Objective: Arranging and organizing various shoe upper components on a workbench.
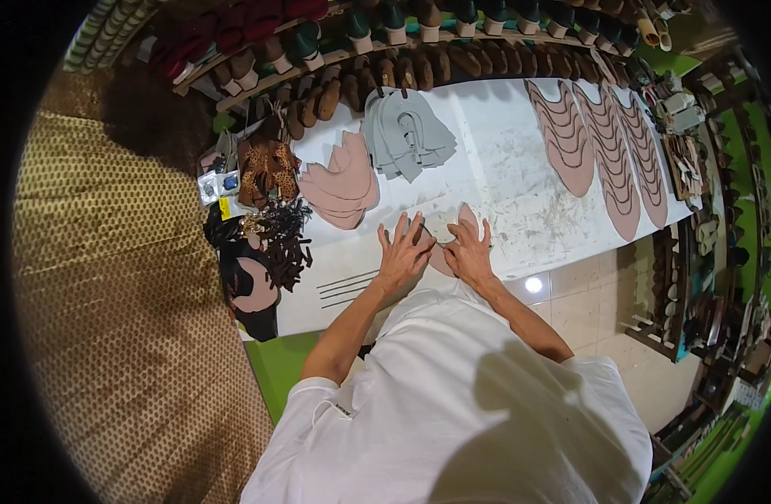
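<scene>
1. The step in hand looks like pressing and smoothing: both hands lie flat on a pink cut piece (463, 220) at the near edge of the white counter (503, 168), right in front of the person.
2. The left hand (402, 252) has its fingers spread and released, palm down, grasping nothing; it rests on the counter at the piece's left edge.
3. The right hand (468, 250) lies palm down on the piece itself, fingers extended, also gripping nothing.
4. As a judgement, the next move calls for steady downward pressure and keeping the thin piece from sliding on the smooth top.
5. The piece is thin, flat and matt, with a rounded tip pointing far.
6. Far left of the hands lies a fanned pile of like pink pieces (342, 189), and beyond it a grey pile (406, 133), felt-like.
7. To the far right, scalloped pink pieces run in overlapping rows (608, 143).
8. Dark straps (283, 244) heap at the left end.
</scene>
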The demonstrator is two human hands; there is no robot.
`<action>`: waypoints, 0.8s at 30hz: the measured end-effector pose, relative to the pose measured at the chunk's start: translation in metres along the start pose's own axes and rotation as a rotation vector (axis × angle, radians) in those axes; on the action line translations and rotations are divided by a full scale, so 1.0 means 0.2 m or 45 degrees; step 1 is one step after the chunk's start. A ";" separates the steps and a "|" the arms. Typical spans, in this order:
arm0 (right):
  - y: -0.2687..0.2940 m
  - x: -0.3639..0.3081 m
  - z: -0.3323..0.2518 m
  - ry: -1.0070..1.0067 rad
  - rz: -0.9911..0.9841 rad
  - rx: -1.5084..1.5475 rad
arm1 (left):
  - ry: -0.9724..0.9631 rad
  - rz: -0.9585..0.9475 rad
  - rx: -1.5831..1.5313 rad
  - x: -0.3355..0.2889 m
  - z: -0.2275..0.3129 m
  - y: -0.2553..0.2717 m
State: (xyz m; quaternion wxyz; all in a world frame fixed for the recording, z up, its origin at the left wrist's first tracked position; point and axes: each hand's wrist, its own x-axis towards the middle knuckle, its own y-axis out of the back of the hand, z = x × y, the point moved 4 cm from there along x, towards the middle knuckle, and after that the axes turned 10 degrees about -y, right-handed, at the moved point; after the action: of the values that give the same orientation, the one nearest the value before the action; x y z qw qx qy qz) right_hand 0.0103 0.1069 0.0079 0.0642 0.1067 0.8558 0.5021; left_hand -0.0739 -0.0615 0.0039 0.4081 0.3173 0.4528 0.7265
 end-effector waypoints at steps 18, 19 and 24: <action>0.01 0.04 0.01 0.012 -0.010 -0.076 | -0.013 0.016 0.075 -0.02 0.07 0.00; 0.02 0.05 0.01 0.019 -0.004 -0.078 | -0.029 -0.006 0.090 -0.01 0.08 0.00; 0.02 0.06 0.03 0.028 -0.024 -0.097 | -0.060 -0.042 0.135 0.01 0.11 0.00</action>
State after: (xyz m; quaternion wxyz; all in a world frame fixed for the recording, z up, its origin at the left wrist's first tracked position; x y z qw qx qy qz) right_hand -0.0003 0.1173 0.0073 0.0636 0.0906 0.8377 0.5347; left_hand -0.0562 -0.0506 0.0133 0.4133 0.3479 0.4860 0.6870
